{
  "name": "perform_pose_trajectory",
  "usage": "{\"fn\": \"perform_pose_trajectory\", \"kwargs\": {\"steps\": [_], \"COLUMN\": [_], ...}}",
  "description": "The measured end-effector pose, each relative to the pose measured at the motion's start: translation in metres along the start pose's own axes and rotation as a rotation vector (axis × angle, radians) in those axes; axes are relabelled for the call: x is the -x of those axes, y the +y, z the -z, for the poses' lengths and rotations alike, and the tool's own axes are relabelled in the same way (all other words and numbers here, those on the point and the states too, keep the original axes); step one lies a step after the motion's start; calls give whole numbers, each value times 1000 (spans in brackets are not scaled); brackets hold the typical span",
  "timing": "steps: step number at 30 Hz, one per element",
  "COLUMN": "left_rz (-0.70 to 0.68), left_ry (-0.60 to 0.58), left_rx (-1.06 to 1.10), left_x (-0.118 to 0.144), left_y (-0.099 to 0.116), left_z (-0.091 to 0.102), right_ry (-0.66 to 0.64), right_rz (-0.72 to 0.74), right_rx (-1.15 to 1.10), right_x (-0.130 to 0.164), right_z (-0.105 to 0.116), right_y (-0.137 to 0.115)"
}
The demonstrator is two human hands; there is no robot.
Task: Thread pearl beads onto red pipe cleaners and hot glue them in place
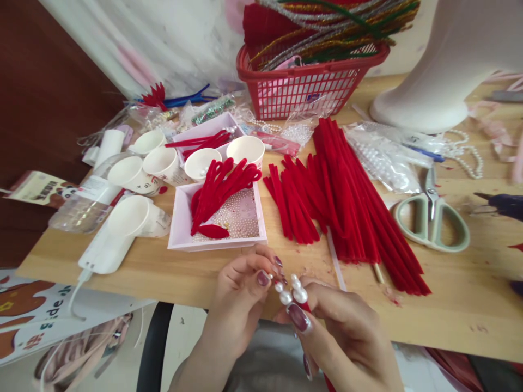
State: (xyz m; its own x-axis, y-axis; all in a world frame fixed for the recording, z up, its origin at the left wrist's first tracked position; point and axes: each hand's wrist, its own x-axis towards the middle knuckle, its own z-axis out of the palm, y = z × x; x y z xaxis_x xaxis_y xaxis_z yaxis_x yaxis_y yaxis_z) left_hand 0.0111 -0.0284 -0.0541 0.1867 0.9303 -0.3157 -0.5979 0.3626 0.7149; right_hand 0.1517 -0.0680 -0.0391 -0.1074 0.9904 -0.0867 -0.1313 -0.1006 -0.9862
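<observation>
Left hand (241,291): pinched on the pearl cluster (291,289) at the bench (449,305) edge.
Right hand (343,332): clenched round the cluster's red stem.
Done: several pearls are gathered.
Left: judged much, with red pipe cleaners (347,201) piled unused.

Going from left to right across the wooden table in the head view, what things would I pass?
Fallen paper cup → pink tray of tiny beads → spread of red pipe cleaners → green-handled scissors → dark tool at the right edge.
</observation>
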Motion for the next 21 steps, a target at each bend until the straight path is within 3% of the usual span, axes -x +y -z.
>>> {"fn": "perform_pose_trajectory", "kwargs": {"steps": [11, 21], "left_rz": [-66, -119], "left_ry": [-2, -80], "left_rx": [-106, -208], "left_x": [0, -2], "left_y": [0, 6], "left_z": [-2, -2], "right_ry": [-43, -24], "right_rz": [39, 66], "right_rx": [49, 23], "right_x": [1, 2], "right_z": [7, 11], "right_y": [1, 0]}}
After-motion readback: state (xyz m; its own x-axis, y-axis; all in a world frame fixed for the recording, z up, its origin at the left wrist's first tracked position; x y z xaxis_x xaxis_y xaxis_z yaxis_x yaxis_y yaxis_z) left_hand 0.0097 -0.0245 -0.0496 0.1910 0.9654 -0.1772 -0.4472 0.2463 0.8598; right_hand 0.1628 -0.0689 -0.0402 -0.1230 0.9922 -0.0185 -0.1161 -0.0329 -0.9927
